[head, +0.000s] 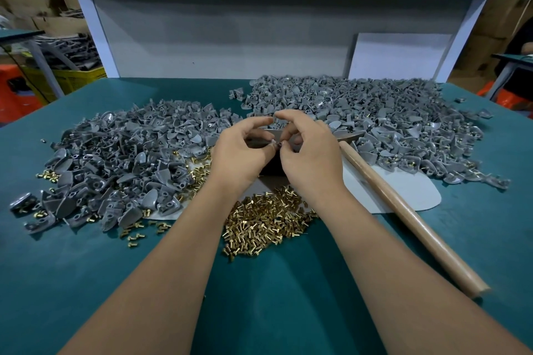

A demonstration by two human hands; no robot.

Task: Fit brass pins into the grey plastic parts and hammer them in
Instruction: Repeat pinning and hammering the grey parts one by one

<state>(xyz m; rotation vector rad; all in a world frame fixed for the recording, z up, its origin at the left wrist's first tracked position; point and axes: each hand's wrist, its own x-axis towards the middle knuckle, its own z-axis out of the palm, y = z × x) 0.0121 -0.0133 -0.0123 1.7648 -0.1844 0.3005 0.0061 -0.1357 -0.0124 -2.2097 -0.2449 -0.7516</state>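
My left hand (242, 155) and my right hand (311, 155) meet at the middle of the table, fingertips pinched together on a small grey plastic part (276, 145) over a dark block (272, 166). Whether a brass pin is between the fingers cannot be told. A heap of loose brass pins (265, 219) lies just below the hands. One big pile of grey plastic parts (121, 161) spreads on the left, another pile (375, 121) on the right. A hammer lies to the right, its wooden handle (403, 210) pointing towards me, its head partly hidden behind my right hand.
The green table mat (274, 297) carries a white sheet (403, 190) under the hammer. A grey back panel (219, 37) and shelf frame close the far side. Yellow crate (78, 78) and orange stools stand beyond the table edges.
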